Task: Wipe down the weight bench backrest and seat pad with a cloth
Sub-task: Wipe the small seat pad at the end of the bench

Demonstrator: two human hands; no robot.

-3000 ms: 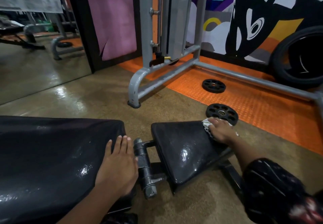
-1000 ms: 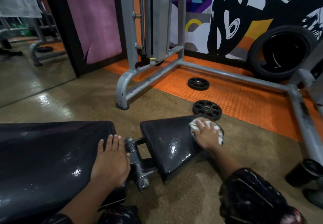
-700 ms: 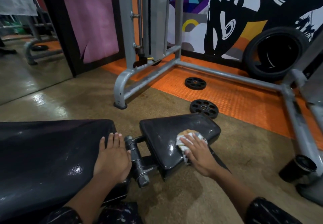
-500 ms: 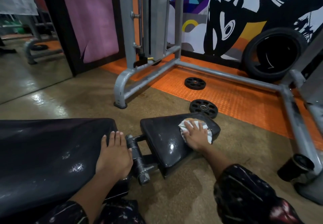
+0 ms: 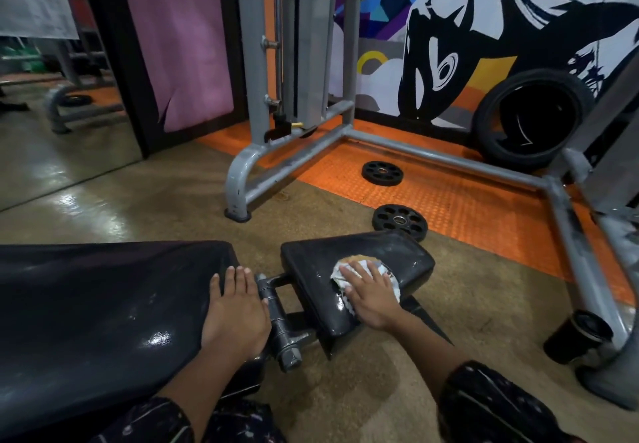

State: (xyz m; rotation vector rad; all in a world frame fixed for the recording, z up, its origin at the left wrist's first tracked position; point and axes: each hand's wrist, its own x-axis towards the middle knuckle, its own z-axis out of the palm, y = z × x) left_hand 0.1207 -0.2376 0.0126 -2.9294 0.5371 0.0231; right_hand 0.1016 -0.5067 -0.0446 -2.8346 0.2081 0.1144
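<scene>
The crumpled white cloth (image 5: 366,278) lies on the glossy black wedge-shaped seat pad (image 5: 345,262), near the middle of that pad and just below centre of the head view. The right hand (image 5: 371,299) lies flat on top of the cloth, fingers straight and spread, pressing it onto the pad; bits of cloth show beyond the fingertips at 12 o'clock and at the hand's 3 o'clock edge.

At 9 o'clock of the seat pad, across a dark metal hinge bracket with a bolt (image 5: 280,321), is the long shiny black padded backrest (image 5: 103,304), which runs off the frame's left edge. The left hand (image 5: 235,314) rests palm-down on the backrest's end nearest the bracket, fingers straight and together, gripping nothing.

At 1 o'clock of the seat pad, a black round weight plate with holes (image 5: 399,221) lies on the floor, partly on the brown floor (image 5: 155,200) and partly on the orange studded rubber mat (image 5: 466,207). A second black weight plate (image 5: 382,173) lies farther out on the mat. A grey tubular machine frame (image 5: 242,179) stands at 12 o'clock, and a black tyre (image 5: 532,121) leans against the painted mural wall (image 5: 449,27) at 2 o'clock. A dark cup (image 5: 575,337) sits on the floor at 3 o'clock, beside the frame's foot.
</scene>
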